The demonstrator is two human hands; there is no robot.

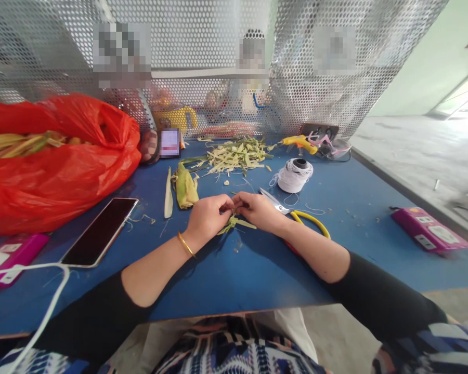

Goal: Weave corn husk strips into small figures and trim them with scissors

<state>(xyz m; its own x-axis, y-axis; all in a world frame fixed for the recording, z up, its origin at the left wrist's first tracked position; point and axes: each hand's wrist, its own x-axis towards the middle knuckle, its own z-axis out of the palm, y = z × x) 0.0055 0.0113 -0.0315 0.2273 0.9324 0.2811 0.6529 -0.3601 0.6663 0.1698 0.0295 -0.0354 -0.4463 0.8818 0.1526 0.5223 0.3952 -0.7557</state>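
Note:
My left hand (210, 214) and my right hand (259, 210) meet at the middle of the blue table, fingers pinched together. Between and just below the fingertips is a small bundle of pale green husk strips (233, 223), its loose ends spreading to both sides. Which fingers grip which strip is partly hidden. Scissors (275, 201) with yellow handles lie beside my right hand, partly under that forearm. Left of my left hand sit a folded green corn husk piece (186, 188) and a flat pale husk strip (168, 195).
A heap of cut husk strips (237, 156) lies at the back, near a white thread spool (295, 175) and a yellow glue gun (301, 143). A red plastic bag (113, 150) of husks and a phone (101, 231) are left. A perforated metal screen (203, 52) stands behind.

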